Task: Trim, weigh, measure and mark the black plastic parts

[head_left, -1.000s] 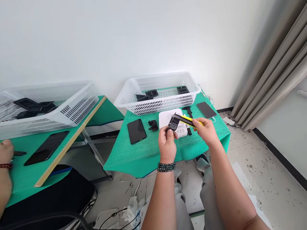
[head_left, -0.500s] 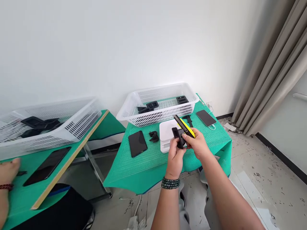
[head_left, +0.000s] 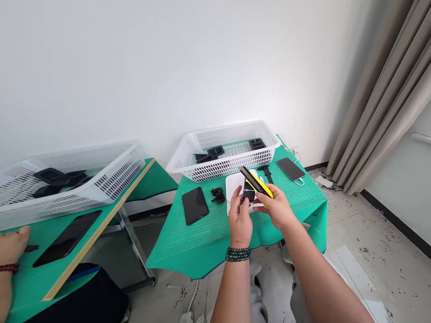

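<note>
My left hand (head_left: 241, 220), with a beaded bracelet at the wrist, is closed around a black plastic part (head_left: 248, 194). In my right hand (head_left: 276, 207) is a yellow and black utility knife (head_left: 257, 183), its front end pointing up and left, over the black part. I cannot make out whether a blade is out. Both hands are above a white digital scale (head_left: 233, 181), which they partly cover. Left of the scale lie a small crumpled-looking black piece (head_left: 218, 195) and a dark phone (head_left: 195, 205). A black caliper (head_left: 266, 172) lies behind my right hand.
A white basket (head_left: 229, 165) with several black parts stands at the back of the green-covered table (head_left: 182, 244). A phone on a white cable (head_left: 291, 169) lies at right. On the left table are another basket (head_left: 111, 179), a phone (head_left: 67, 237) and another person's hand (head_left: 13, 246).
The black part has been turned in my left hand and sits lower behind the knife. The knife now lies at a flatter angle, showing more of its yellow side. The view has shifted slightly.
</note>
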Tool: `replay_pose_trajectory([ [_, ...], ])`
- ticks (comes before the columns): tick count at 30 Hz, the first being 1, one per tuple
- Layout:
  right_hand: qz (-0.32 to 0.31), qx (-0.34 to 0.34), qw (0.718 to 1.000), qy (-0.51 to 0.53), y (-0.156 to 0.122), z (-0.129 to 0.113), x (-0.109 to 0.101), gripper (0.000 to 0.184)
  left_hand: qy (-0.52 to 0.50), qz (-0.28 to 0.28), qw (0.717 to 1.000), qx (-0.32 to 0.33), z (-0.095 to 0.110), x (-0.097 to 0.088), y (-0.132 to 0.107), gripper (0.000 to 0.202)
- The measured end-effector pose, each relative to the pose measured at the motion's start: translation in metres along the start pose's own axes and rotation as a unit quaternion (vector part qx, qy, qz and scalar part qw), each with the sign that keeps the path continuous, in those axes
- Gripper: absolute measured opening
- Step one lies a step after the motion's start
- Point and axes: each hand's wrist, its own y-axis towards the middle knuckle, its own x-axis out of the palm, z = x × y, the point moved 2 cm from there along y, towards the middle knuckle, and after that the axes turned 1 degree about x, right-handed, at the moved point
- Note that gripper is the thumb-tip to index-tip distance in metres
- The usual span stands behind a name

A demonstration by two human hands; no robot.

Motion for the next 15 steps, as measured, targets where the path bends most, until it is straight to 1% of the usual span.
replay_pose_trajectory([
  [2,0.003,0.004,1.0,0.012,0.0004,-0.0015,-0.0026,0.057,-0.013,-0.009,1.0,-0.023,-0.0026,-0.0033,0.0014,0.039],
  [4,-0.005,0.002,1.0,-0.003,0.0004,-0.0027,-0.0048,0.057,-0.024,-0.026,0.999,-0.031,-0.0033,-0.0059,0.0026,0.041],
  [6,-0.019,-0.004,0.999,-0.035,0.0,-0.0033,-0.006,0.054,-0.029,-0.027,0.999,-0.028,-0.0022,-0.0082,0.0033,0.04],
  [8,-0.03,-0.01,0.997,-0.067,-0.0006,-0.0037,-0.0064,0.049,-0.029,-0.016,0.999,-0.026,-0.0006,-0.0097,0.0035,0.041],
  [12,-0.052,-0.007,0.994,-0.091,-0.0018,-0.0042,-0.0043,0.046,-0.048,-0.016,0.998,-0.047,0.0014,-0.0075,0.0021,0.042],
  [15,-0.073,0.001,0.993,-0.096,-0.0026,-0.003,-0.0021,0.047,-0.099,-0.013,0.994,-0.049,0.0027,-0.0026,0.0006,0.05],
])
